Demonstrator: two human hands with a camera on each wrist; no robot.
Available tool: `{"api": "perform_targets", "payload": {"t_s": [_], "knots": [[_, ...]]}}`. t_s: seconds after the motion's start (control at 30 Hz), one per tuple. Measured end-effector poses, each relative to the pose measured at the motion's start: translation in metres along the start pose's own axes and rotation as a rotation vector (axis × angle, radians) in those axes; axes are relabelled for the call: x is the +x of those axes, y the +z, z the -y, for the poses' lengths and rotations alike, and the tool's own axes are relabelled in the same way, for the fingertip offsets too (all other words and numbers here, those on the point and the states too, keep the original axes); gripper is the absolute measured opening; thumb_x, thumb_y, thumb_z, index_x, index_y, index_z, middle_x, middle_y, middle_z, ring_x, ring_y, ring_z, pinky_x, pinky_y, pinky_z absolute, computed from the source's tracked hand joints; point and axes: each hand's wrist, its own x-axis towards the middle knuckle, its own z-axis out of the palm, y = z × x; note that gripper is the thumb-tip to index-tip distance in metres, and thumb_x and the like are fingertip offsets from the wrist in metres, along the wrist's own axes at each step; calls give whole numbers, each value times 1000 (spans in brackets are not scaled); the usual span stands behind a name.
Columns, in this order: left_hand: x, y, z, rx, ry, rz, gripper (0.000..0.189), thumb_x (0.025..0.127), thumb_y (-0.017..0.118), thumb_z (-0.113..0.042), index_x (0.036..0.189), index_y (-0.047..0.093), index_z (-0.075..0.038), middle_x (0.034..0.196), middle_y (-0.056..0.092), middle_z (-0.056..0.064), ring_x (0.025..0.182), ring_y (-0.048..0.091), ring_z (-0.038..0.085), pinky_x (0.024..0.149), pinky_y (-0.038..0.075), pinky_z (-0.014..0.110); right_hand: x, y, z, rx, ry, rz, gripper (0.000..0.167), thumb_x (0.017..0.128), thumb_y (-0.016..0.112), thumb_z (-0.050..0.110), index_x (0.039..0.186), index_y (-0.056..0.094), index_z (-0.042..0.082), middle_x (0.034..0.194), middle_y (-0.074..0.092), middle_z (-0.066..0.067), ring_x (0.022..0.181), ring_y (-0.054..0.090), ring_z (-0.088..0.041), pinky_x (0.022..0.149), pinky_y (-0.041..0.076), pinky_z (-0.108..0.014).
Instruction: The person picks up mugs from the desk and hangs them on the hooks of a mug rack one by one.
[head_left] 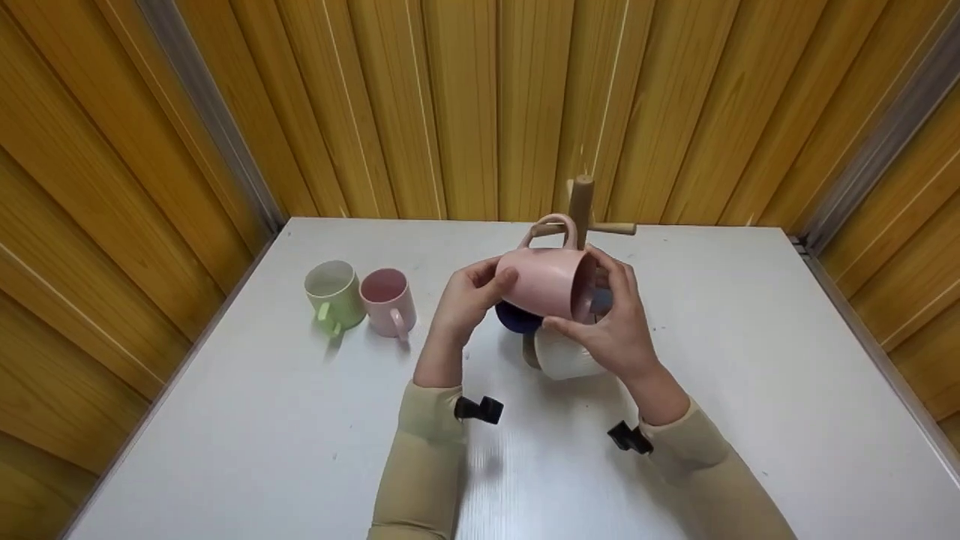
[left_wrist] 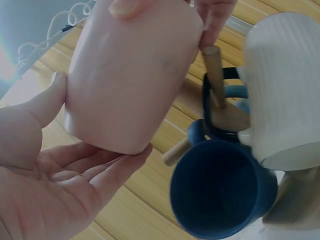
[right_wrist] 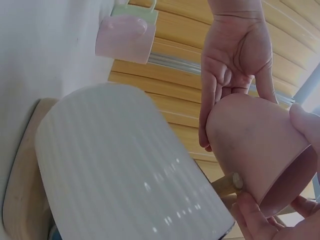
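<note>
In the head view a pink mug (head_left: 544,279) lies sideways in the air, handle up and mouth to the right. My left hand (head_left: 466,298) grips its base end, thumb on the near side. At the rim end, my right hand (head_left: 621,324) pinches the mug between thumb and fingers. The mug's handle overlaps a left peg of the wooden mug tree (head_left: 581,201) in this view. Below hang a dark blue mug (left_wrist: 220,192) and a white ribbed mug (left_wrist: 287,95), both close to the tree's pegs.
To the left on the white table (head_left: 300,420) stand a green mug (head_left: 345,298) and a second pink mug (head_left: 395,315), side by side and upright. Another peg (head_left: 615,228) sticks out to the right of the post. Wood-patterned walls (head_left: 465,112) enclose the table.
</note>
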Motion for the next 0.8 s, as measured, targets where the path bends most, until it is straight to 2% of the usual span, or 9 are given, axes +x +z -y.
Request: {"api": "perform_targets", "payload": {"t_s": [0.1, 0.2, 0.37, 0.5, 0.6, 0.7, 0.8], "knots": [[2, 4, 2, -4, -24, -17, 64, 97, 70, -44, 142, 59, -1, 141, 65, 18, 129, 64, 28, 111, 51, 41, 0, 1, -1, -18, 12, -4, 103, 68, 97, 12, 153, 39, 7, 144, 43, -19, 130, 50, -32, 109, 47, -58], [4, 7, 2, -10, -36, -32, 50, 103, 64, -31, 141, 59, 1, 140, 65, 19, 129, 64, 30, 110, 52, 41, 0, 3, -1, -50, -2, -13, 102, 69, 97, 15, 151, 38, 6, 143, 41, -20, 131, 48, -33, 108, 48, -60], [5, 12, 0, 5, -48, -68, 47, 105, 61, -30, 140, 60, 3, 139, 65, 21, 130, 64, 31, 107, 54, 40, -1, 6, -1, -138, -53, -31, 101, 72, 96, 25, 151, 37, 6, 142, 38, -23, 132, 49, -38, 106, 50, -60], [4, 20, -2, 59, -30, -140, 50, 105, 61, -32, 142, 59, 1, 141, 65, 19, 131, 63, 29, 108, 53, 39, -2, 9, 0, -194, -87, -41, 103, 72, 96, 32, 152, 36, 7, 141, 38, -25, 130, 50, -39, 104, 52, -59], [-1, 29, -7, 168, 54, -172, 52, 104, 62, -34, 145, 57, -2, 145, 62, 16, 136, 60, 28, 112, 50, 39, -3, 9, 2, -236, -117, -39, 104, 72, 96, 33, 153, 35, 9, 140, 37, -25, 131, 48, -38, 104, 52, -59], [-8, 39, -13, 261, 205, -146, 58, 102, 65, -32, 150, 51, -2, 153, 55, 14, 145, 51, 27, 117, 45, 40, -4, 9, 3, -274, -152, -25, 105, 72, 96, 32, 153, 35, 8, 140, 37, -26, 131, 46, -37, 103, 53, -58], [-14, 48, -16, 320, 361, -117, 63, 102, 66, -27, 154, 42, 2, 157, 49, 16, 148, 46, 28, 118, 44, 41, -4, 7, 3, -254, -169, -11, 101, 74, 95, 28, 152, 35, 5, 139, 38, -27, 130, 46, -37, 103, 53, -57]]}}
